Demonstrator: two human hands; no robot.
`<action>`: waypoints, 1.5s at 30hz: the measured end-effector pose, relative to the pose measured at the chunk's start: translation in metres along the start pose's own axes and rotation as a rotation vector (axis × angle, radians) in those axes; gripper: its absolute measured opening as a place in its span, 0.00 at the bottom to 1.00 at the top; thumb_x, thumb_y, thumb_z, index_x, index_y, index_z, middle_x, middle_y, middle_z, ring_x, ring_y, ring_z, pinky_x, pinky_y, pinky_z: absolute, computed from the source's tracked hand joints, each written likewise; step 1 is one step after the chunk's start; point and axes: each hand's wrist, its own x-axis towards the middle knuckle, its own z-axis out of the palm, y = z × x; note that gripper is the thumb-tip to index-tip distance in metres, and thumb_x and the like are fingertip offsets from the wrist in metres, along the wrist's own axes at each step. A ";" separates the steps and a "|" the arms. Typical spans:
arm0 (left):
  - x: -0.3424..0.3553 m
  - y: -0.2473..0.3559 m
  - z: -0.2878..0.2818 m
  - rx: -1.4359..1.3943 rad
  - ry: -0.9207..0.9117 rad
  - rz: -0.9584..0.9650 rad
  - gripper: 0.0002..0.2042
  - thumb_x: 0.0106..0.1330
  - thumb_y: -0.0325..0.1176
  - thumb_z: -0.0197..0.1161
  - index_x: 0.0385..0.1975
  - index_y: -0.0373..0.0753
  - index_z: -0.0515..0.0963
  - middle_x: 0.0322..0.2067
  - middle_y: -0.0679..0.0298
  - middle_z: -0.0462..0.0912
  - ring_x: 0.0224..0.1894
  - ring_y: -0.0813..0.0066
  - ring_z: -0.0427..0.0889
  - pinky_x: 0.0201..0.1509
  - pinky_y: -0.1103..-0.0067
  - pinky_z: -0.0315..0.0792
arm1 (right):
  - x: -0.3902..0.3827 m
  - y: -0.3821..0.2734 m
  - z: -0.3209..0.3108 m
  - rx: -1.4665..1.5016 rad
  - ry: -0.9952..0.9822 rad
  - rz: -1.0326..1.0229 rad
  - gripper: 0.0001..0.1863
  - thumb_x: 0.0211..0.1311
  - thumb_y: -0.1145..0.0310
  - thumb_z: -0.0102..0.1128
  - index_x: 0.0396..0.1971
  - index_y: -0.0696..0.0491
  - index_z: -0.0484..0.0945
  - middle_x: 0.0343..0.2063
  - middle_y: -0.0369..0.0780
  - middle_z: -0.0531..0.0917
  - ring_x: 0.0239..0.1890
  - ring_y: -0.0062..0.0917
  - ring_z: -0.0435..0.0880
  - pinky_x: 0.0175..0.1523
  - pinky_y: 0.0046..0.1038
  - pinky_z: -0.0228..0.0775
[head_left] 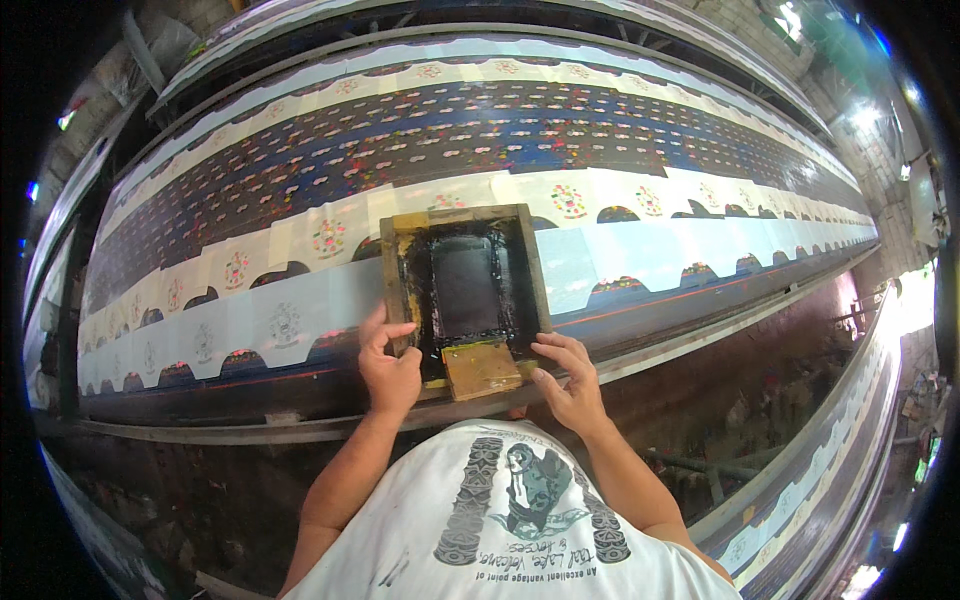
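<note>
A wooden screen-printing frame (390,270) with a dark, ink-stained middle lies over a row of pale fabric pieces on the long printing table. A yellowish flat wooden squeegee or board (480,372) rests across its lower part. My left hand (390,365) grips the frame's lower left side, fingers curled at the edge. My right hand (570,385) holds the lower right corner, with thumb and fingertips on the wood. Pale pieces with faint grey prints (285,330) lie left of the frame, plain ones (620,250) right of it.
Behind the frame runs a row of cream pieces with colourful prints (568,203) and a dark table surface speckled with paint (480,120). A metal rail (680,350) runs along the near edge. Another long table with fabric (800,480) stands at the lower right.
</note>
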 end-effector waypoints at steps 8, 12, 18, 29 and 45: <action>-0.020 0.022 0.123 -0.023 0.023 -0.033 0.17 0.54 0.13 0.67 0.42 0.37 0.90 0.76 0.34 0.78 0.80 0.43 0.78 0.84 0.61 0.68 | 0.005 0.068 -0.099 -0.021 0.047 -0.050 0.22 0.68 0.71 0.77 0.61 0.54 0.90 0.66 0.48 0.88 0.74 0.51 0.79 0.80 0.50 0.68; -0.026 0.031 0.155 -0.039 0.022 -0.102 0.17 0.54 0.14 0.67 0.42 0.37 0.91 0.76 0.37 0.79 0.80 0.45 0.77 0.84 0.61 0.67 | 0.009 0.077 -0.129 -0.169 0.036 -0.112 0.20 0.67 0.75 0.75 0.59 0.55 0.91 0.66 0.49 0.87 0.75 0.53 0.79 0.79 0.52 0.69; -0.027 0.036 0.165 -0.056 0.013 -0.136 0.15 0.55 0.14 0.68 0.41 0.36 0.91 0.76 0.39 0.80 0.79 0.48 0.78 0.85 0.63 0.66 | 0.026 0.062 -0.135 -0.259 -0.138 -0.340 0.21 0.64 0.72 0.80 0.58 0.52 0.90 0.64 0.48 0.87 0.71 0.53 0.82 0.75 0.54 0.73; -0.030 0.022 0.162 -0.112 -0.004 -0.221 0.15 0.55 0.16 0.69 0.41 0.37 0.91 0.76 0.38 0.79 0.80 0.47 0.77 0.85 0.64 0.66 | 0.068 0.033 -0.118 -0.453 -0.518 -0.565 0.32 0.54 0.76 0.75 0.64 0.54 0.87 0.57 0.46 0.88 0.59 0.46 0.86 0.66 0.47 0.80; 0.006 0.082 0.135 0.785 -0.314 0.321 0.27 0.67 0.37 0.75 0.63 0.28 0.85 0.73 0.49 0.80 0.78 0.47 0.74 0.84 0.47 0.61 | 0.242 0.059 -0.091 -0.448 -0.394 -0.433 0.27 0.56 0.88 0.59 0.55 0.56 0.90 0.49 0.52 0.90 0.56 0.54 0.89 0.64 0.51 0.83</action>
